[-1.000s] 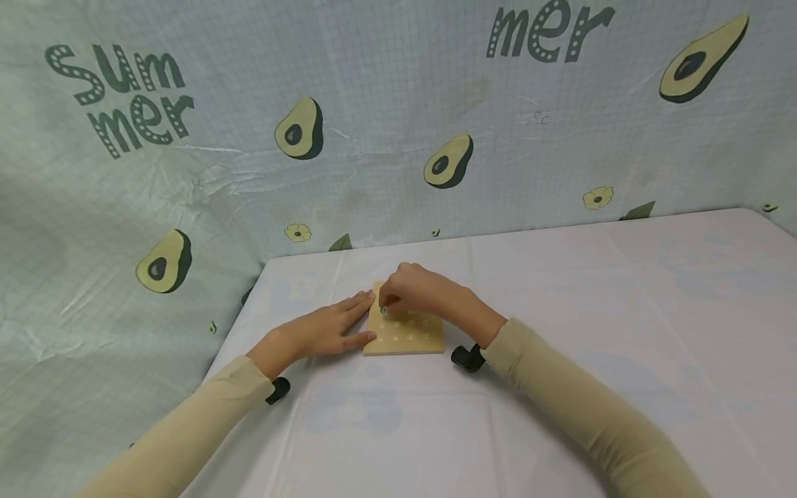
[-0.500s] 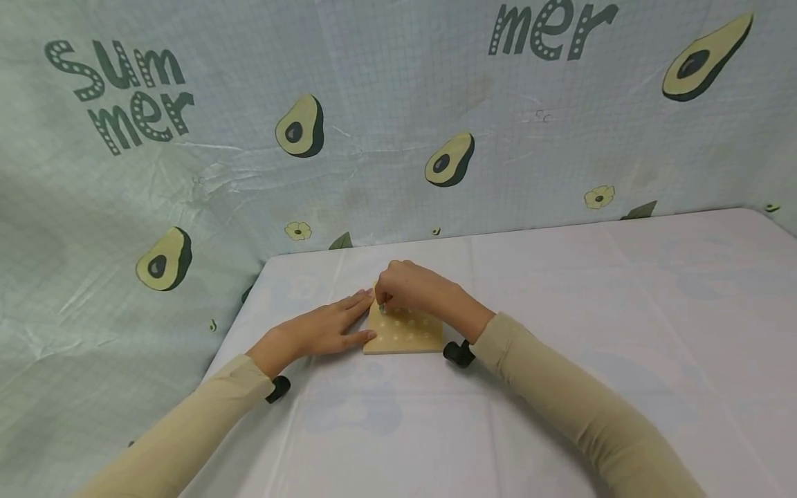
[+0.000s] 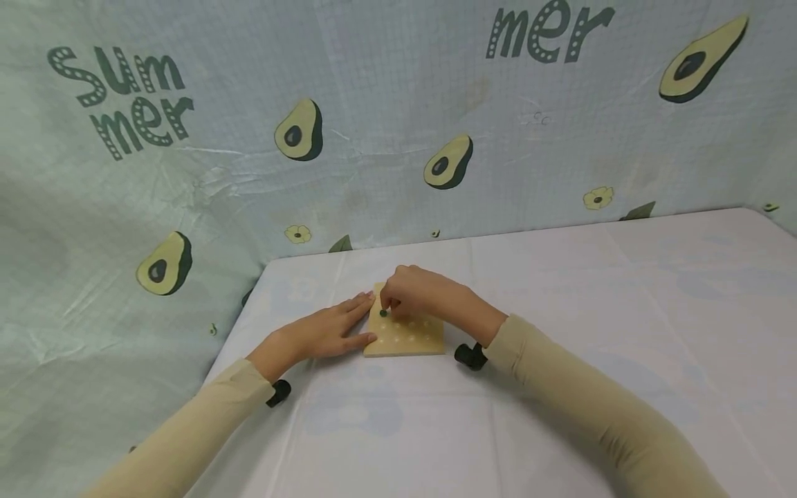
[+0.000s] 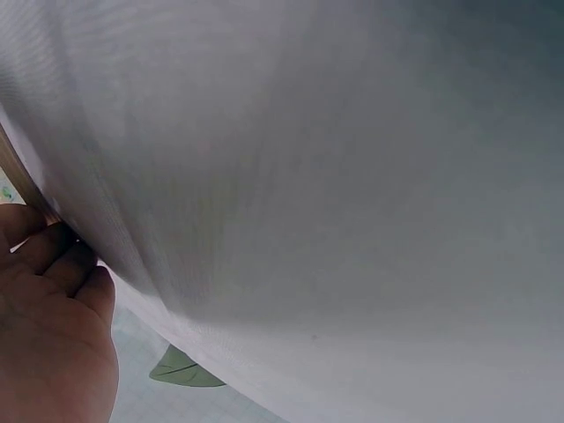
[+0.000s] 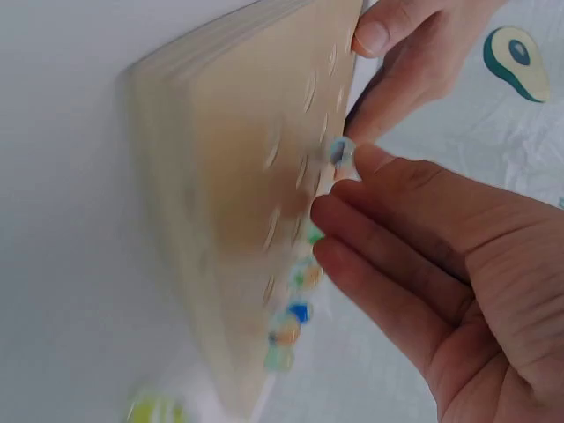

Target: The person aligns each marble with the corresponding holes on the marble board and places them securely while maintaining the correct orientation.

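Observation:
A light wooden board [image 3: 405,342] with rows of shallow round hollows lies on the table. My left hand [image 3: 326,328] rests beside it, thumb and fingertips on its left edge. Over the board is my right hand [image 3: 420,294], its fingers bent down. A small glass marble [image 5: 342,150] sits right at a fingertip of that hand; from above, the dark marble shows just left of the fingers. The right wrist view has the fingers slightly apart, with nothing pinched between them. Several more coloured marbles [image 5: 286,330] stand along the board's far side, hidden by the right hand in the head view.
A white cloth covers the table [image 3: 560,332]. Behind it hangs a pale curtain [image 3: 373,83] printed with avocados. A black wrist camera [image 3: 470,356] hangs below the right wrist, another under the left. In the right wrist view a blurred yellow-green patch [image 5: 154,410] shows near the board.
My right hand shifts slightly left, then back right, and its fingertips have come away to the right of the marble, which now shows more fully. The left hand stays on the board's edge.

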`<move>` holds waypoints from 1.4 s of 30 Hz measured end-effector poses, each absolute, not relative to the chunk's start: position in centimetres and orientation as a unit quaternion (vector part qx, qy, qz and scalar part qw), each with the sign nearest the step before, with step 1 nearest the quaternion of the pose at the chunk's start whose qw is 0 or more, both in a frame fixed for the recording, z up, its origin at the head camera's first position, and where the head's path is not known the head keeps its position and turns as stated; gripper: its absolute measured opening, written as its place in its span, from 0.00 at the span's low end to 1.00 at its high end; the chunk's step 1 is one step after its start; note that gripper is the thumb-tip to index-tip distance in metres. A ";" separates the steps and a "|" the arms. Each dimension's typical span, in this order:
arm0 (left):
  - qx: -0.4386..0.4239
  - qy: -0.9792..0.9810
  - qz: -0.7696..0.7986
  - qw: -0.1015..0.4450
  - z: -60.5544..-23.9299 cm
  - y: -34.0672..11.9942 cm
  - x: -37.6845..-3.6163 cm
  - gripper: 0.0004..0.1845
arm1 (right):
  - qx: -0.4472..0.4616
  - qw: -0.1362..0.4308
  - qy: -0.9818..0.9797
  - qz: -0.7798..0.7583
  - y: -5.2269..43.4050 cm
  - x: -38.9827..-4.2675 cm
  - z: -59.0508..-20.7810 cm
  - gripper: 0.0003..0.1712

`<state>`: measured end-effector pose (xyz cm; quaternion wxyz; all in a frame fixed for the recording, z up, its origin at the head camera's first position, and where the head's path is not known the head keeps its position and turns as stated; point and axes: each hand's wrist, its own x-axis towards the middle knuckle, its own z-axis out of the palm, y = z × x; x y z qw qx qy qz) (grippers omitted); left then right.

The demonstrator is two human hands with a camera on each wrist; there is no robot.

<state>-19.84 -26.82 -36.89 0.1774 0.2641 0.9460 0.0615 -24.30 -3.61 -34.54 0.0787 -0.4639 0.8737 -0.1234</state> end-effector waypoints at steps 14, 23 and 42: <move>0.262 0.949 0.040 0.171 -37.1 -26.7 -19.7 0.49 | -0.458 0.099 0.873 -0.137 5.3 -23.7 -34.3 0.11; 0.260 0.949 0.041 0.173 -36.9 -26.7 -19.7 0.48 | -0.475 0.092 0.871 -0.079 6.6 -22.7 -35.1 0.06; 0.261 0.948 0.042 0.175 -36.8 -26.5 -19.7 0.49 | -0.517 0.018 0.846 -0.128 4.0 -22.4 -33.9 0.08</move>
